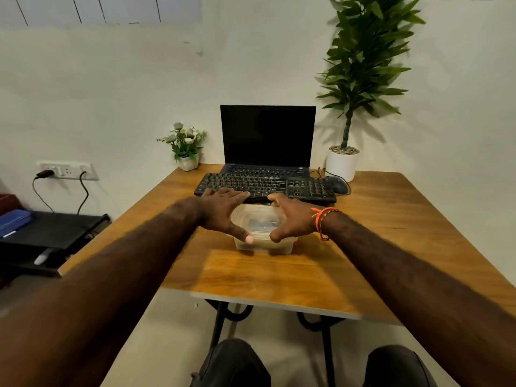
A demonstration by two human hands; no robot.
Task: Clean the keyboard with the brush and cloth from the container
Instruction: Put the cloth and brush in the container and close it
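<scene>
Step in hand: the lidded container (pixel 264 230) is being approached from both sides, judged as the opening of it so that the brush and cloth can be taken out.
How it is best done: the base should be steadied by one hand while the lid is lifted at a corner by the other; a level pull is advised, so the light tub is not tipped or dragged into the keyboard (pixel 265 187).
Left hand (pixel 223 212): spread wide at the container's left side, fingers straight and reaching toward the keyboard's near edge, thumb at the tub's near left corner. Nothing is held; whether the lid is touched cannot be told.
Right hand (pixel 293 219): cupped at the right side, fingers loosely bent over the far rim, thumb near the front corner. No firm grip is seen.
Container: placed on the wooden table (pixel 279 277), just in front of the keyboard.
Contents: a dark shape is seen through the lid; brush and cloth cannot be told apart.
Keyboard: laid before the laptop (pixel 268 135), untouched by any tool.
</scene>
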